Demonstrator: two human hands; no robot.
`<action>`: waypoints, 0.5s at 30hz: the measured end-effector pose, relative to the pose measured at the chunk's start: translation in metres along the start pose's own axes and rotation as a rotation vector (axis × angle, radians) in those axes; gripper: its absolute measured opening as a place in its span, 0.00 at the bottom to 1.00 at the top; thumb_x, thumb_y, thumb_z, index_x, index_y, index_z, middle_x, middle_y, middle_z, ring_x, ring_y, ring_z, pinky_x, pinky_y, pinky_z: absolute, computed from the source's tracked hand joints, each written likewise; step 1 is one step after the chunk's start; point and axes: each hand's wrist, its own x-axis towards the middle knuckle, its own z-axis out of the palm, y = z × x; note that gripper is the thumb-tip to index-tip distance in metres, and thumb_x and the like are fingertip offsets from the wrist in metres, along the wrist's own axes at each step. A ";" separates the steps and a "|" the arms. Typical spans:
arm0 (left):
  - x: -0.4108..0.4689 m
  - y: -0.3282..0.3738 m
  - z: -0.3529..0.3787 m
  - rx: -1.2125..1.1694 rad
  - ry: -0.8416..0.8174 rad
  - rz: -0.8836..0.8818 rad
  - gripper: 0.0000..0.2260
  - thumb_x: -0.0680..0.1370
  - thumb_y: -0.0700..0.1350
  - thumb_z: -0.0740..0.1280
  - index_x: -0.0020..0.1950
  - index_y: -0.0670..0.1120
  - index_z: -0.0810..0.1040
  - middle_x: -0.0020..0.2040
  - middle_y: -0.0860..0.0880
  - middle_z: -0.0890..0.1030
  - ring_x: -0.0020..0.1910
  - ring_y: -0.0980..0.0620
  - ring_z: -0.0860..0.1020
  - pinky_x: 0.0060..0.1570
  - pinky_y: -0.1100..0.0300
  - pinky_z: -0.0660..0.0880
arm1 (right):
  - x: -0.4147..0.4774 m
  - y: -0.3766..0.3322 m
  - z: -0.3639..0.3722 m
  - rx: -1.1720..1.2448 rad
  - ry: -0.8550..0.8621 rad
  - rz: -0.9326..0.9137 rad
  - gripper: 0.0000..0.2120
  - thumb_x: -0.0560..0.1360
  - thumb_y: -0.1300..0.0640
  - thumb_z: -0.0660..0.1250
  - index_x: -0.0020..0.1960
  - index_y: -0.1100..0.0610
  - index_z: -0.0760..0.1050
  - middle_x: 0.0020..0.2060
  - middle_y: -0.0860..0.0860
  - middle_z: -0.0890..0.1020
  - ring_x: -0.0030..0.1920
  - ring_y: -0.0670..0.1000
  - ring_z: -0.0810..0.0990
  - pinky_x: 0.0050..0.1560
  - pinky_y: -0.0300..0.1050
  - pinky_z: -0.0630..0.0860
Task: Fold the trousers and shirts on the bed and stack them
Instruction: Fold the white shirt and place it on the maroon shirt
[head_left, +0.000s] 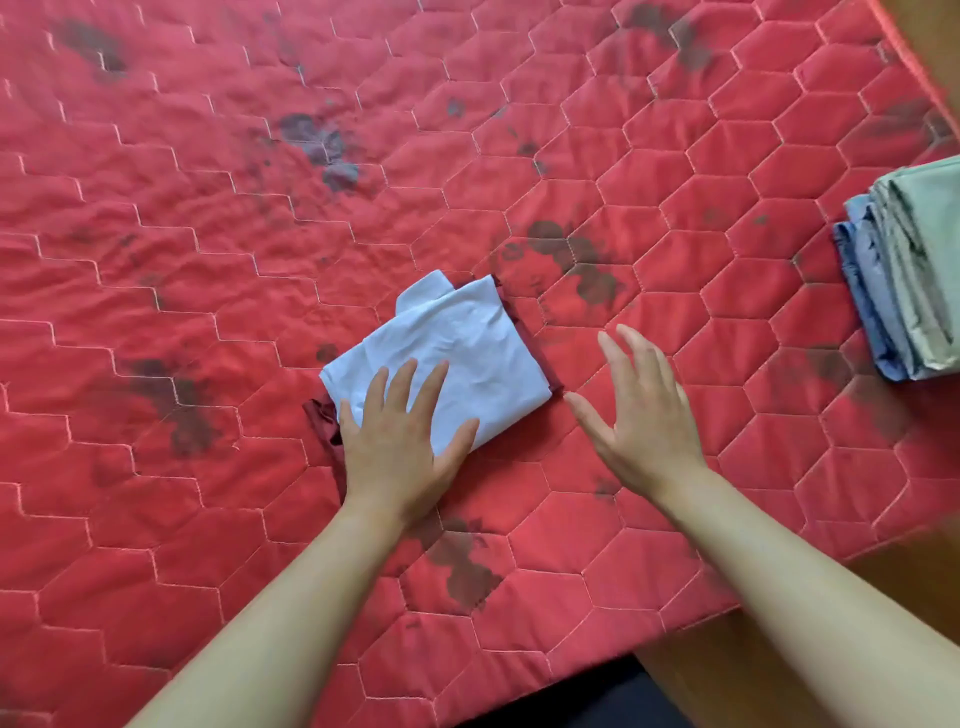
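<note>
From the head view, the left hand (400, 431) lies flat, fingers straight and spread, pressing the near corner of a folded pale shirt (467, 348) in the middle of the bed (208, 260). The right hand (644, 410) hovers just beside the shirt's right edge, fingers apart and relaxed, holding nothing.

Risks, as I judge them:
- The shirt's folds look loose, and a flap sticks out at the far corner. Lifted by one edge, it could fall open.
- A maroon garment (324, 415) lies under the shirt, showing only at the near-left corner and along the right edge. It could drag along or slide out crooked when the shirt is picked up.
- The stack (914, 275) sits well apart, at the bed's right edge. A careless drop there could tip it off the side.

Count:
- two hands
- one pale shirt
- one maroon garment
- one stack, green cloth above blue

How many pieces the stack holds I cannot tell, since the frame cuts it off.
</note>
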 end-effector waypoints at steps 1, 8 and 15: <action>0.000 0.012 -0.007 -0.009 -0.003 0.024 0.34 0.70 0.69 0.44 0.74 0.57 0.60 0.74 0.50 0.62 0.73 0.46 0.57 0.67 0.37 0.57 | -0.005 0.007 -0.008 0.000 0.014 0.011 0.33 0.74 0.41 0.61 0.73 0.57 0.61 0.72 0.55 0.61 0.73 0.56 0.58 0.66 0.59 0.64; 0.006 0.137 -0.015 0.003 0.013 0.190 0.34 0.70 0.69 0.45 0.73 0.57 0.61 0.73 0.50 0.64 0.73 0.46 0.58 0.66 0.37 0.56 | -0.031 0.099 -0.069 -0.013 0.076 0.055 0.32 0.74 0.39 0.61 0.72 0.56 0.63 0.72 0.55 0.63 0.72 0.56 0.60 0.64 0.58 0.65; 0.011 0.319 0.030 0.034 -0.011 0.232 0.32 0.72 0.69 0.47 0.74 0.57 0.59 0.73 0.49 0.63 0.73 0.46 0.58 0.66 0.35 0.57 | -0.048 0.278 -0.161 -0.055 0.137 0.137 0.33 0.72 0.37 0.61 0.71 0.54 0.65 0.70 0.57 0.65 0.70 0.59 0.62 0.61 0.59 0.68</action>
